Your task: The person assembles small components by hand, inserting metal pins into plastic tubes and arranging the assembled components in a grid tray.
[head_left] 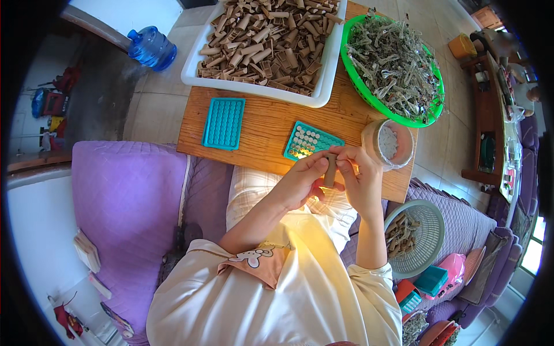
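Cream shirt (271,305) lower centre, left fingers (315,168) and right fingers (346,168) pinching partly covered brown tube (329,173), white tub (262,92) of brown pieces (262,49) cropped at top

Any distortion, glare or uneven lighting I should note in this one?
Head view: fisheye bending toward the rim, with black corners; warm yellow light on the shirt and partly filled teal tray; a washed-out window at far right; the brown piece between left hand and right hand reads fairly clearly.

A wooden table (265,124) carries a white tub (319,100), a green basket (359,86) beside it, a teal tray (223,123), a second tray (328,140) and a round pot (405,142).
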The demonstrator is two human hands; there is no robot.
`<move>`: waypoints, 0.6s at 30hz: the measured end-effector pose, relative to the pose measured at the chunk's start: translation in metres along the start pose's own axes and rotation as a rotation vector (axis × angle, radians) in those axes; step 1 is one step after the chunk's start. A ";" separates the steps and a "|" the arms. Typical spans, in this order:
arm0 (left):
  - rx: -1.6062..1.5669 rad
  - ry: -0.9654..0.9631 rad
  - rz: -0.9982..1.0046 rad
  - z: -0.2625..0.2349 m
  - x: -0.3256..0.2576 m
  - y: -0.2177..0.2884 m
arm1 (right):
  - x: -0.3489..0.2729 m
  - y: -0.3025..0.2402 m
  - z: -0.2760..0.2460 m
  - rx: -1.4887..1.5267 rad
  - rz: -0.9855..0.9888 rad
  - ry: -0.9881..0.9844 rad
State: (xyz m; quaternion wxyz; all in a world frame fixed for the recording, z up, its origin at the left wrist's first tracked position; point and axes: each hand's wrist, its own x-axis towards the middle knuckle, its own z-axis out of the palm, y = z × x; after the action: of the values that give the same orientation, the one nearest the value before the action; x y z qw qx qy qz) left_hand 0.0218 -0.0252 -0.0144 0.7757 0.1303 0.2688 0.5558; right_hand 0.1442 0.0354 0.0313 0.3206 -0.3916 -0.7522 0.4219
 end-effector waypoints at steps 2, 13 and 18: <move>0.036 0.044 -0.031 -0.002 -0.001 -0.002 | -0.001 0.006 0.003 -0.016 -0.006 -0.008; -0.027 0.154 -0.110 -0.019 0.006 -0.019 | -0.014 0.042 0.012 0.273 0.210 -0.058; -0.025 0.131 -0.138 -0.011 0.008 -0.020 | -0.024 0.048 0.008 0.369 0.176 -0.009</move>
State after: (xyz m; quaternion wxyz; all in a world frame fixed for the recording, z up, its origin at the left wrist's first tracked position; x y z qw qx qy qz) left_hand 0.0330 -0.0259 -0.0357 0.7945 0.0652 0.3201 0.5118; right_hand 0.1649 0.0284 -0.0183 0.3453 -0.3886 -0.6263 0.5809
